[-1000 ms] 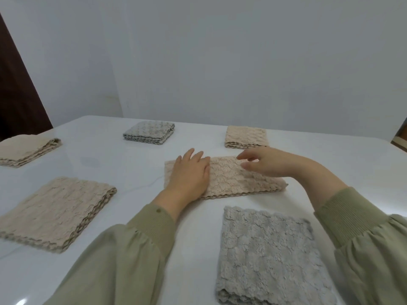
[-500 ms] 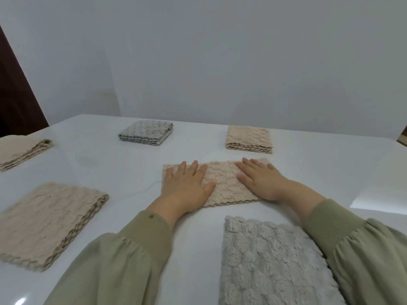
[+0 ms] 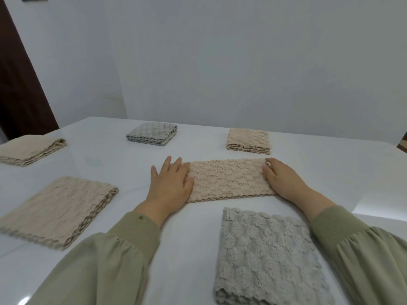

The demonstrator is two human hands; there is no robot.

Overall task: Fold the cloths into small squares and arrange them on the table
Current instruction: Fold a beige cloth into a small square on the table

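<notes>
As it lies folded, beige cloth [image 3: 226,179] runs long, nubbly. Left hand [image 3: 169,188], right hand [image 3: 284,183] press its ends, grip released.

Left hand [image 3: 169,187] and right hand [image 3: 280,180] press flat on the beige strip [image 3: 226,179], nine and three o'clock ends.

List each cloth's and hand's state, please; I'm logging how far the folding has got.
beige strip: folded long, lying flat.
left hand: flat on the strip's left end.
right hand: flat on its right end.
far grey cloth: small folded square.
far beige cloth: small folded square.
far-left beige cloth: folded.
near-left beige cloth: folded, large.
near grey cloth: folded, large.
</notes>
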